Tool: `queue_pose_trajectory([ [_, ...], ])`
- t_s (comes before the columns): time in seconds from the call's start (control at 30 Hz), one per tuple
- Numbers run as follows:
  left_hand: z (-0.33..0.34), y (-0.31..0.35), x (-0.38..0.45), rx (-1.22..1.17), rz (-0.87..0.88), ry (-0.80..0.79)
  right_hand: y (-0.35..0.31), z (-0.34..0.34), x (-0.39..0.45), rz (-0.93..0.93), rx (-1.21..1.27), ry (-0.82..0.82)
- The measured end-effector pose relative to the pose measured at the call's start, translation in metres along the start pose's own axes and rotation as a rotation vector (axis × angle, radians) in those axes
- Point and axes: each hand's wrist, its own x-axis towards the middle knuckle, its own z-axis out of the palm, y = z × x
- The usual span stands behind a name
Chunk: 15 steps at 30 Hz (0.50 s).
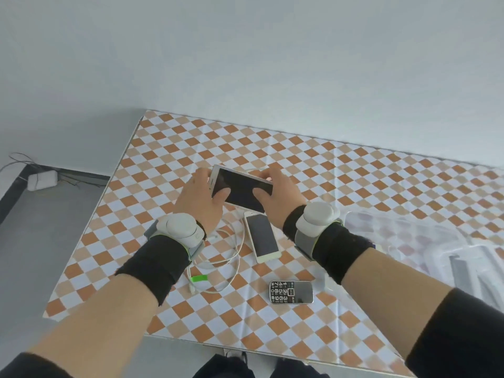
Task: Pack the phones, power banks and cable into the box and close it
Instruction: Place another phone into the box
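Above the checkered table (341,186) I hold a white smartphone (240,188) with a dark screen between both hands. My left hand (200,199) grips its left end, thumb on the screen. My right hand (278,196) grips its right end the same way. Below it a second white smartphone (261,237) lies face up on the table. A white cable (226,257) with a green tie lies coiled under my left wrist. A small keypad phone (291,292) rests near the front. A clear plastic box (409,241) sits at the right. No power bank is visible.
A white adapter with wires (42,180) lies on the floor at the left, beside the table's left edge. The wall runs behind the table. The table's front edge is close to my body.
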Motion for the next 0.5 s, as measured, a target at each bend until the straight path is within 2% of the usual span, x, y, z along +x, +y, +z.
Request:
queue_pose_trajectory([
  [0.1,-0.003,0.039,-0.005,-0.018,0.042,0.004,0.012,-0.037,-0.013,-0.001,0.047,0.101],
  [0.27,0.008,0.103,-0.024,-0.033,0.084,-0.073,0.049,-0.105,-0.04,0.107,0.073,0.18],
  [0.37,0.02,0.137,-0.041,-0.012,0.137,-0.123,0.075,-0.136,-0.055,0.169,0.096,0.197],
  [0.5,0.036,0.166,-0.058,0.05,0.18,-0.179,0.103,-0.159,-0.067,0.183,0.016,0.097],
])
